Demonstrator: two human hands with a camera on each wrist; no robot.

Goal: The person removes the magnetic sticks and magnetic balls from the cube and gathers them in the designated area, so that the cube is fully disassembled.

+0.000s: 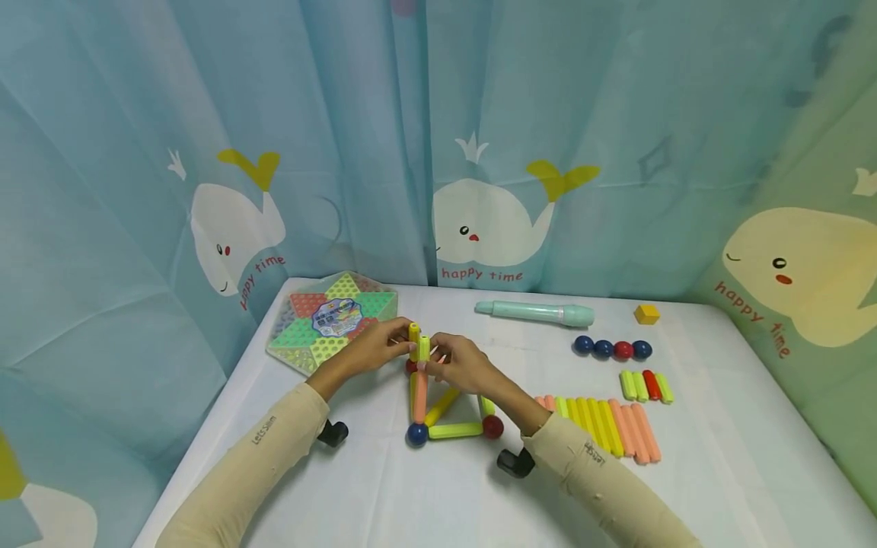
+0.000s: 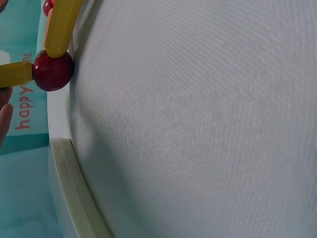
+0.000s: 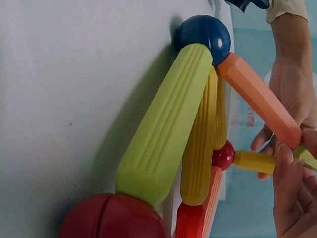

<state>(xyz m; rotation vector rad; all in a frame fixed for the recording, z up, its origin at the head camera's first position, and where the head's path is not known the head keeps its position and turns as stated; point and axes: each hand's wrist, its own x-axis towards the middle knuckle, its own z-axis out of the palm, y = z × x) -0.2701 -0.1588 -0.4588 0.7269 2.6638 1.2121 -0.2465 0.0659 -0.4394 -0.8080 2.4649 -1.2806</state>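
A frame of magnetic rods and balls stands on the table, with a blue ball [image 1: 417,434] and a dark red ball [image 1: 492,426] at its near corners. My left hand [image 1: 375,346] pinches an upright yellow rod [image 1: 414,335], which rises from a red ball [image 2: 53,70]. Thumb and fingers of my right hand [image 1: 464,364] grip a light green rod [image 1: 425,348] where it meets the top of a salmon rod [image 1: 421,399]. That salmon rod leans up from the blue ball. A longer light green rod [image 3: 166,124] joins the two near balls.
Right of the frame lie a row of yellow and salmon rods [image 1: 603,426], several short rods [image 1: 647,387] and a line of balls [image 1: 613,348]. Farther back are a mint microphone-shaped stick [image 1: 534,312] and a yellow block [image 1: 647,314]. A star-patterned game board [image 1: 298,335] sits behind my left arm.
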